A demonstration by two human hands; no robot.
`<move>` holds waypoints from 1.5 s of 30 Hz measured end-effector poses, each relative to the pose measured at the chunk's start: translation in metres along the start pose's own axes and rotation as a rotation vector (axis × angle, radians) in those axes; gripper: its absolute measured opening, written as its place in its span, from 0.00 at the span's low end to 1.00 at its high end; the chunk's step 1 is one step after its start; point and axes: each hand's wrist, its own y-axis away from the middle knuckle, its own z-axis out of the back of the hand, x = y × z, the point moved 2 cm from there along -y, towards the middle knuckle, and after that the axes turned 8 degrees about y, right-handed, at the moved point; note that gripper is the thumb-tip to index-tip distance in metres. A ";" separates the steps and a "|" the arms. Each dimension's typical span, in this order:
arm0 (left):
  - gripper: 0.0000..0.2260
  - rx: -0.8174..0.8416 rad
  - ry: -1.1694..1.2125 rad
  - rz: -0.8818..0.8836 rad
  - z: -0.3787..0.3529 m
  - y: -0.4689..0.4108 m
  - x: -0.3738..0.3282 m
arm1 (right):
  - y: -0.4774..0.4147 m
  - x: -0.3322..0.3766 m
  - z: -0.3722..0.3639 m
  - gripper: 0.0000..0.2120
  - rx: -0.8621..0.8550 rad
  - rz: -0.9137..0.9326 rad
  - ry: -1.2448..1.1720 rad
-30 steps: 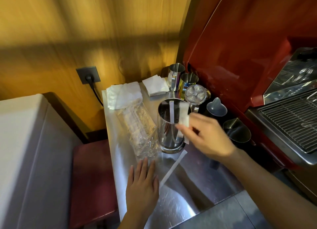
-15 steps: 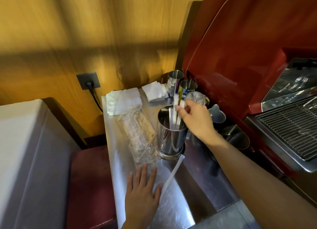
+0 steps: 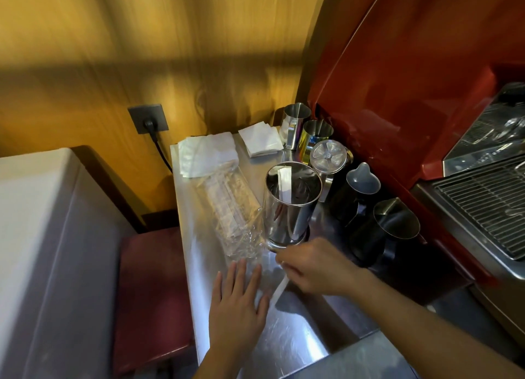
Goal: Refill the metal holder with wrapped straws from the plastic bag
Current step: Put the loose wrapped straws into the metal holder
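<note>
The tall shiny metal holder [image 3: 292, 208] stands upright on the steel counter, with white wrapped straws [image 3: 285, 184] leaning inside it. A clear plastic bag [image 3: 230, 216] holding more straws lies flat to its left. My right hand [image 3: 315, 266] is just in front of the holder's base, fingers pinched on the top end of a single white wrapped straw [image 3: 277, 289] that lies on the counter. My left hand [image 3: 237, 304] rests flat, fingers spread, on the counter just below the bag's open end.
White napkin stacks [image 3: 258, 141] [image 3: 207, 157] lie at the back of the steel counter [image 3: 298, 344]. Steel and dark pitchers [image 3: 362, 196] stand right of the holder beside a red espresso machine [image 3: 412, 94]. A wall socket [image 3: 147, 118] sits at the back left, a red stool [image 3: 150, 293] below.
My right hand left the straws it was lowering into the holder, came down to the counter and pinched the loose straw there. My left hand stayed flat.
</note>
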 end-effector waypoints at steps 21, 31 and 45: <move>0.23 0.012 0.038 0.016 0.000 0.001 0.001 | -0.006 0.010 0.006 0.05 0.235 0.015 0.167; 0.23 -0.020 0.035 -0.021 -0.002 0.001 0.003 | -0.027 -0.028 0.092 0.15 -0.562 -0.577 -0.648; 0.27 0.014 0.107 0.035 -0.003 0.000 0.005 | -0.051 -0.076 0.039 0.06 -0.210 -1.000 -0.356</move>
